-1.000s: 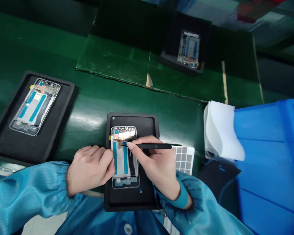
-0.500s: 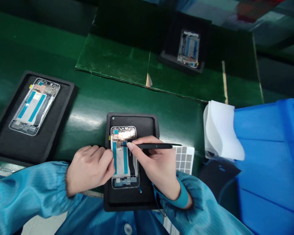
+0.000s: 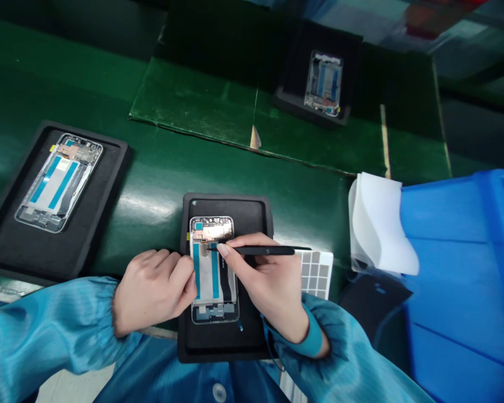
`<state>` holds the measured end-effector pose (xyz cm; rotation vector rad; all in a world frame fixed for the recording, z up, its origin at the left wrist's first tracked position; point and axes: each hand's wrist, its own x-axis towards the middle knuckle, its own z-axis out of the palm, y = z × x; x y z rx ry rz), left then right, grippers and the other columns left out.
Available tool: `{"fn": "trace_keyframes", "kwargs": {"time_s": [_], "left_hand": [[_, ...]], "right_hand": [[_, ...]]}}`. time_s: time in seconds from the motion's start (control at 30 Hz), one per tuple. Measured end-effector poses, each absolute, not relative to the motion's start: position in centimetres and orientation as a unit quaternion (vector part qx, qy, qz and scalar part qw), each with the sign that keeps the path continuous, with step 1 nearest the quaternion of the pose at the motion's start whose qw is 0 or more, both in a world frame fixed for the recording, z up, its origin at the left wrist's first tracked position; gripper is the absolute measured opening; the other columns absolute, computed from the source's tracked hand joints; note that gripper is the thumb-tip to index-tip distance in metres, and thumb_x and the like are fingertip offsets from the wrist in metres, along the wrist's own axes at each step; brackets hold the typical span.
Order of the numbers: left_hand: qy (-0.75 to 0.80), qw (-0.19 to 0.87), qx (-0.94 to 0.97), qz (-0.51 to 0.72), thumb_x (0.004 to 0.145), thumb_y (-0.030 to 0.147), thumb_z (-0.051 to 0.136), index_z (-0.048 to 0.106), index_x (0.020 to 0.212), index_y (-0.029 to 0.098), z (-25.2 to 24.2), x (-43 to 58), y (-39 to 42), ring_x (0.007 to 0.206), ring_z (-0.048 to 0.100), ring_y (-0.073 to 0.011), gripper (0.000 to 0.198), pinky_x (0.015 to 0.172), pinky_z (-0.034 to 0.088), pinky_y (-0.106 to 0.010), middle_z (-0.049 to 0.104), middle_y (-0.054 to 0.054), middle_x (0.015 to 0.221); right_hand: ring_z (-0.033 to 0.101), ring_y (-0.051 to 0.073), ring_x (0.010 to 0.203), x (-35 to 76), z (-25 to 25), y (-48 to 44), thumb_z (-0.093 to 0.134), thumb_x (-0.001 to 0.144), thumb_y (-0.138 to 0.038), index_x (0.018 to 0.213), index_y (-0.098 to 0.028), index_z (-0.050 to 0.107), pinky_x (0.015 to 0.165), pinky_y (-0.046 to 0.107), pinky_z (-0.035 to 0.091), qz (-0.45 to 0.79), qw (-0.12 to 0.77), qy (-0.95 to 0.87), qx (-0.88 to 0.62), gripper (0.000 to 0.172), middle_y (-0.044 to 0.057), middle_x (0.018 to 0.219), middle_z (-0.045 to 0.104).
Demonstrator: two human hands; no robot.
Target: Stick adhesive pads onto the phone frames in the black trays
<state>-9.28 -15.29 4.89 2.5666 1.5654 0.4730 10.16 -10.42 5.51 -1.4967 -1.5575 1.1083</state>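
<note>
Green bench matting (image 3: 159, 196) is spread ahead of both hands. A blue plastic crate (image 3: 453, 268) is placed well beyond the right hand, and a stack of white film sheets (image 3: 378, 224) lies between that hand and the crate. A grey-squared sheet (image 3: 317, 274) is positioned just beyond the right hand. Blue smock sleeves (image 3: 46, 330) are worn on both arms. A left-hand black tray (image 3: 8, 246) is set well beyond the left hand, bearing a second phone frame (image 3: 54, 184). A far black tray (image 3: 289, 73) is set further ahead, bearing a third phone frame (image 3: 323, 84).

A central black tray (image 3: 252, 218) is located directly under both hands. On it, a phone frame (image 3: 205, 291) lies between the hands, its long axis pointing away from the wearer. The left hand (image 3: 153, 291) is half curled, with its fingers against the frame's left edge; a firm grip cannot be confirmed. The right hand (image 3: 273, 285) is closed in a pen grip on black tweezers (image 3: 264, 251), with their tips held over the frame's upper middle. A copper-coloured board section (image 3: 208, 232) lies just beyond the tips, and a teal tape strip (image 3: 196, 268) lies just to their left. Whether anything is held at the tips cannot be told.

For close work of this kind, firm bracing of the frame and a low tweezer angle are judged advisable.
</note>
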Motion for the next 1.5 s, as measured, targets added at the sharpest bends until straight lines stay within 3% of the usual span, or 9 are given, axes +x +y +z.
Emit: {"fn": "trace_keyframes", "kwargs": {"time_s": [1.5], "left_hand": [[0.512, 0.044, 0.844, 0.155, 0.088, 0.02, 0.049, 0.057, 0.072, 0.019, 5.09, -9.36, -15.28, 0.053, 0.051, -0.017, 0.018, 0.05, 0.036, -0.035, 0.052, 0.0, 0.059]], "right_hand": [[0.067, 0.015, 0.061, 10.16, 5.5, -10.4, 0.077, 0.081, -0.027, 0.078, -0.022, 0.072, 0.053, 0.024, 0.055, 0.417, 0.337, -0.611, -0.583, 0.007, 0.001, 0.073, 0.073]]}}
